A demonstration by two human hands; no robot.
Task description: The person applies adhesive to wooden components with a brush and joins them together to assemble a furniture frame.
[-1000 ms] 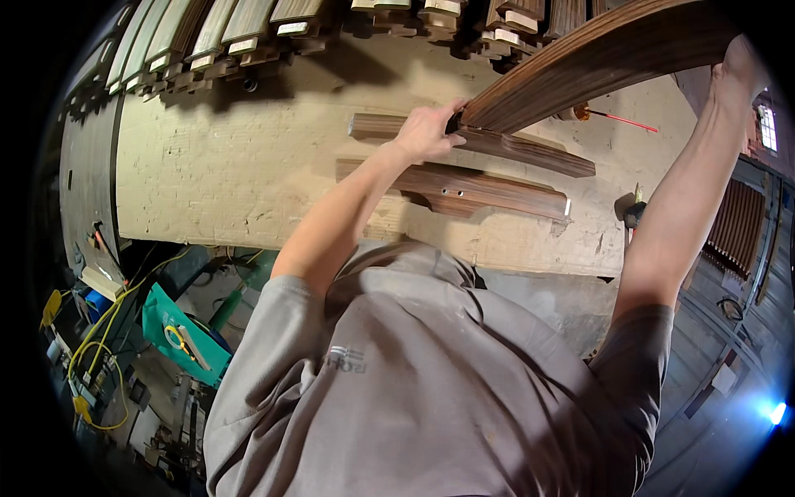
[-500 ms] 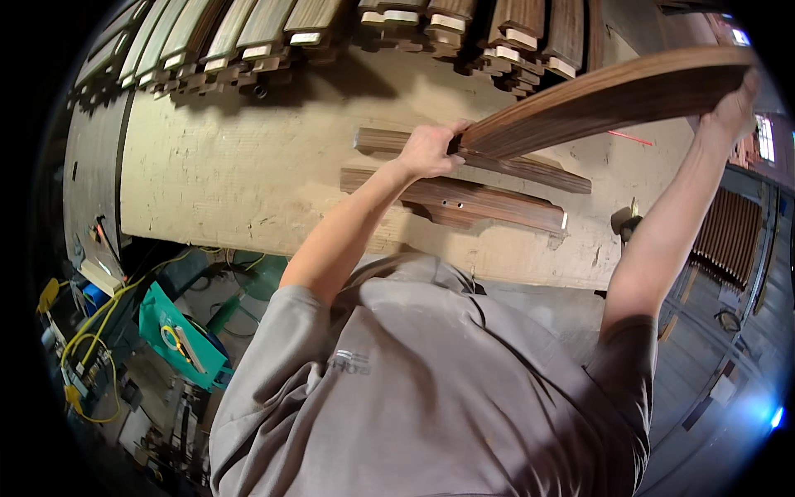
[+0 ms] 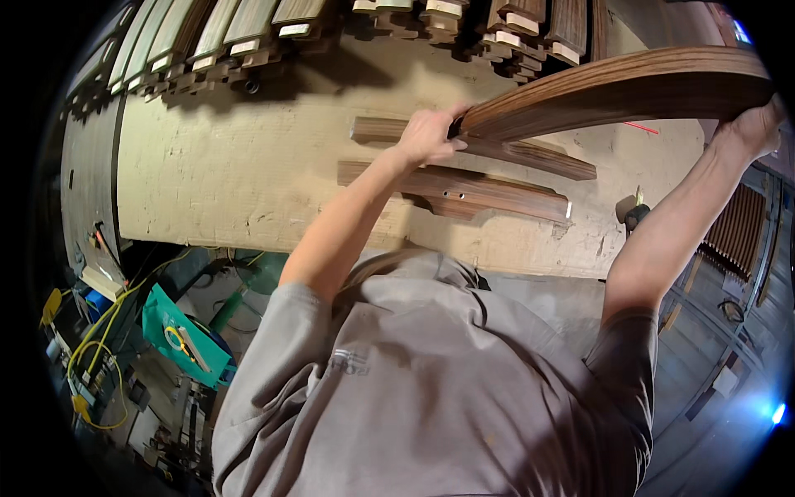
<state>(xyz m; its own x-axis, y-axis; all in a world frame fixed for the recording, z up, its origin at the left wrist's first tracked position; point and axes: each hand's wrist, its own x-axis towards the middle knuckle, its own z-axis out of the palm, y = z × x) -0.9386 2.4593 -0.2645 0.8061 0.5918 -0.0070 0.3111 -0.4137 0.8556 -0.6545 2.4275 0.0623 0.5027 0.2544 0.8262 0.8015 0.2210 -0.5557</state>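
Between my two hands I hold a long, curved brown wooden board raised over the workbench. My left hand is closed around its left end. At the far right, my right hand grips the other end, its fingers partly hidden by the wood. Beneath the board lies a narrow wooden strip, partly covered by my left hand and the board. Nearer to me rests a shaped wooden piece with two small holes and a pale right end.
Stacks of wooden pieces line the bench's far side. A pale sheet covers the benchtop. A dark-handled tool lies by my right forearm. Lower left are a green holder and yellow cords; ridged brown pieces stand at right.
The board and my right hand have shifted slightly to the right. My left hand keeps its hold at the left end, and the pieces on the bench still lie there.
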